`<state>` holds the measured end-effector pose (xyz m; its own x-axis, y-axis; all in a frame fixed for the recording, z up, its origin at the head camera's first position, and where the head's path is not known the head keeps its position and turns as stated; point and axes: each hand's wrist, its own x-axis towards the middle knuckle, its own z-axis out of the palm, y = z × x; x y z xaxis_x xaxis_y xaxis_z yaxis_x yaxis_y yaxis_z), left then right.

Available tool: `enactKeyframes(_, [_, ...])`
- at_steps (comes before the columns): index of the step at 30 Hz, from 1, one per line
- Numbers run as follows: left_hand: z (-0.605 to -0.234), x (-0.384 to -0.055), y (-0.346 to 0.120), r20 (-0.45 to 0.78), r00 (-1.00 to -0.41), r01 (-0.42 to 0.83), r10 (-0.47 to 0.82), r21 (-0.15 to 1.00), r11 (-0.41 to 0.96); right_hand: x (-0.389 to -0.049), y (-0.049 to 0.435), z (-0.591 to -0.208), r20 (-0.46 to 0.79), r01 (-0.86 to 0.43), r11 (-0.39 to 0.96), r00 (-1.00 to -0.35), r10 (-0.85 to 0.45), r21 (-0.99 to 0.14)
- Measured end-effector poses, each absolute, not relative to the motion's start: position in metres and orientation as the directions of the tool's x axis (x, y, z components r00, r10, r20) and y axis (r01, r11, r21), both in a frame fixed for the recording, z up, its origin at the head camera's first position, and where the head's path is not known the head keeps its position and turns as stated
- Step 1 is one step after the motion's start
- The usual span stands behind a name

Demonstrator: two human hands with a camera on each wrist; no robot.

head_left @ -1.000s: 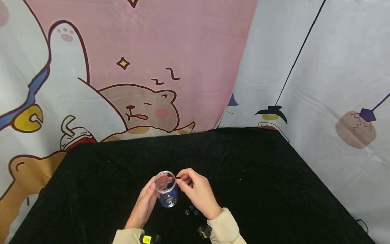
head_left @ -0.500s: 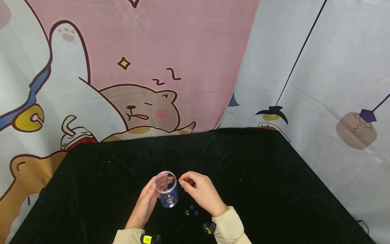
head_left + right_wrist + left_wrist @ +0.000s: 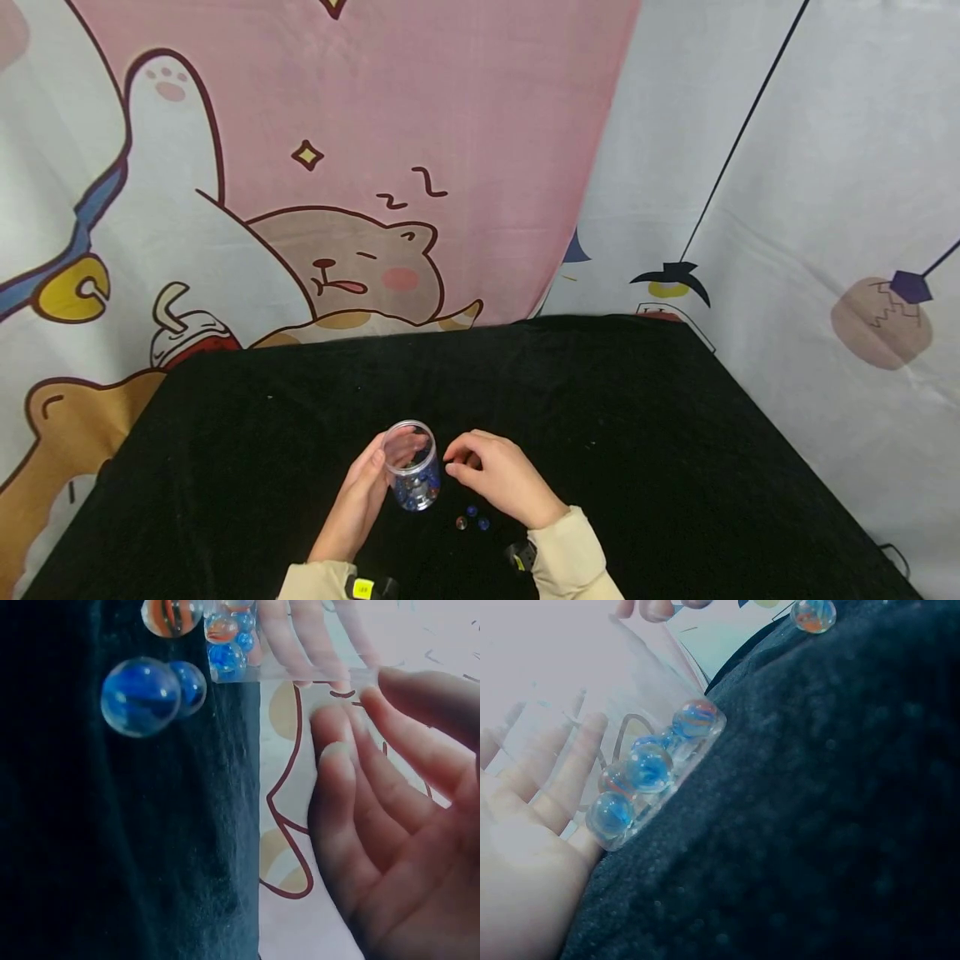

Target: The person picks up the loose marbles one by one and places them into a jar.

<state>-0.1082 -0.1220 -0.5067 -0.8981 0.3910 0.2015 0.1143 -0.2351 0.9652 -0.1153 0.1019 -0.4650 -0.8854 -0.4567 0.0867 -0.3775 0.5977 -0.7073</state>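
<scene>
My left hand (image 3: pixel 354 502) grips a clear plastic jar (image 3: pixel 415 478) from its left side, tilted and open at the top. Glass marbles (image 3: pixel 649 768), blue and orange, lie at the jar's bottom. To the right of the jar, apart from it, hovers my right hand (image 3: pixel 506 485). Its fingers are loosely bent, and nothing shows between thumb and fingertips in the right wrist view. Three loose marbles rest on the black cloth between the hands: an orange-swirled marble (image 3: pixel 461 522) and two blue ones, the nearer blue marble (image 3: pixel 140 697) large in the right wrist view.
A black cloth (image 3: pixel 637 458) covers the table. Behind and beside it hang curtains printed with cartoon animals (image 3: pixel 352 267). A thin dark cable (image 3: pixel 896 554) shows by the table's right edge.
My right hand has drawn back from the jar's rim, rightward and slightly down. The left hand and jar have stayed in place, as have the loose marbles.
</scene>
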Motion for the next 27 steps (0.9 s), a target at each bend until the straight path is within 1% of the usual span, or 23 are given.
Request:
enactKeyframes(4, [-0.507, -0.108, -0.122, 0.193, -0.901, 0.109, 0.388, 0.968, -0.228, -0.117, 0.103, -0.471, 0.022, -0.369, 0.633, -0.874, -0.486, -0.680])
enactKeyframes(11, [-0.508, -0.108, -0.122, 0.215, -0.894, 0.125, 0.392, 0.962, -0.242, -0.116, 0.104, -0.475, -0.141, -0.334, 0.701, -0.839, -0.526, -0.630])
enactKeyframes(16, [-0.505, -0.107, -0.122, 0.200, -0.896, 0.110, 0.397, 0.965, -0.238, -0.114, 0.103, -0.477, -0.186, -0.327, 0.725, -0.828, -0.529, -0.607])
enactKeyframes(23, [-0.504, -0.106, -0.122, 0.182, -0.898, 0.095, 0.400, 0.969, -0.227, -0.112, 0.102, -0.477, -0.190, -0.348, 0.736, -0.821, -0.538, -0.581])
enactKeyframes(27, [-0.503, -0.106, -0.122, 0.178, -0.899, 0.090, 0.400, 0.969, -0.229, -0.109, 0.101, -0.475, -0.221, -0.329, 0.745, -0.817, -0.533, -0.580])
